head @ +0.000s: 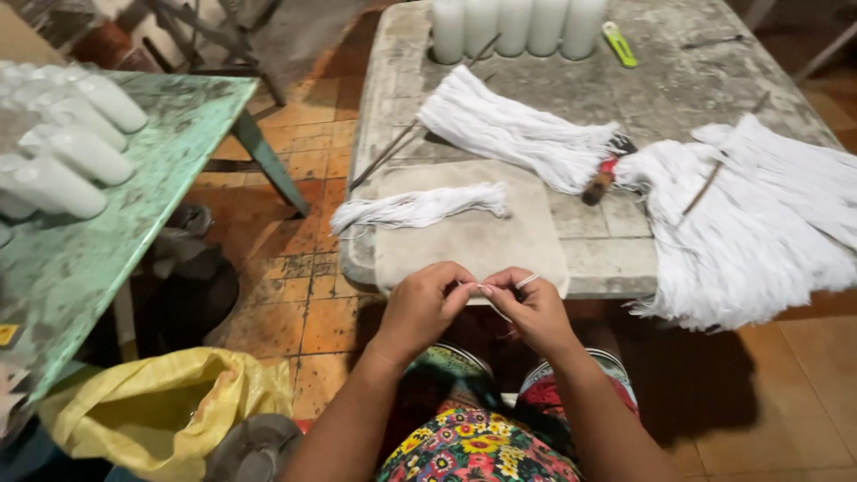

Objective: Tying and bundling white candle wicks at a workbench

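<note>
We pinch a thin white string (pixel 527 280) between both hands, left hand (pixel 424 303) and right hand (pixel 533 308), fingers closed; it could slip, or snag the bundle (pixel 420 207) on the worktop (pixel 607 254).

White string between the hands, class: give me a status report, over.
Left hand and right hand together, fingers pinching a short white string. Held above the beige cloth on the stone table. Nothing in the way.

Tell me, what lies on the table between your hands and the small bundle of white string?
In the head view, only a bare beige cloth lies between the hands, left and right, and the small string bundle.
</note>
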